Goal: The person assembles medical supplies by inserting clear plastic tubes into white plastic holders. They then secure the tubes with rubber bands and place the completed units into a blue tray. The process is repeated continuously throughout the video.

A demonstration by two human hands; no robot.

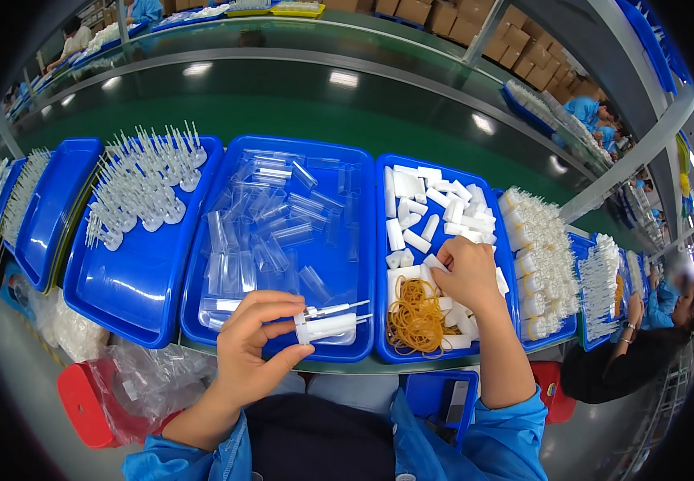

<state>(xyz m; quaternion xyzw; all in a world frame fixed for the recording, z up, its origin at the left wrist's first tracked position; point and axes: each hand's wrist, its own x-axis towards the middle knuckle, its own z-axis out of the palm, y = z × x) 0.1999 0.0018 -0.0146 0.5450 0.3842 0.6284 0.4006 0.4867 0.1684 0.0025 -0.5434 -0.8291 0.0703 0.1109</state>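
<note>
My left hand (255,345) pinches a white plastic part with thin rods (332,321) between thumb and fingers, above the near edge of the tray of clear pieces. The rods point right, and a white block seems to lie along them. In the blue tray to the right, my right hand (471,272) reaches among white rectangular blocks (408,186). Its thumb and fingertips are closed together; what lies between them is hidden. Just below these fingers sits a tangled heap of tan rubber bands (417,319). Short clear plastic tubes or sleeves (291,232) lie scattered in the middle tray.
Left stands a blue tray (127,293) with upright white rodded parts (143,192). Bundled white parts (535,264) fill a tray at right. Beyond runs a green conveyor belt (299,104). A red stool (86,405) with plastic bags stands lower left; a co-worker (627,353) sits right.
</note>
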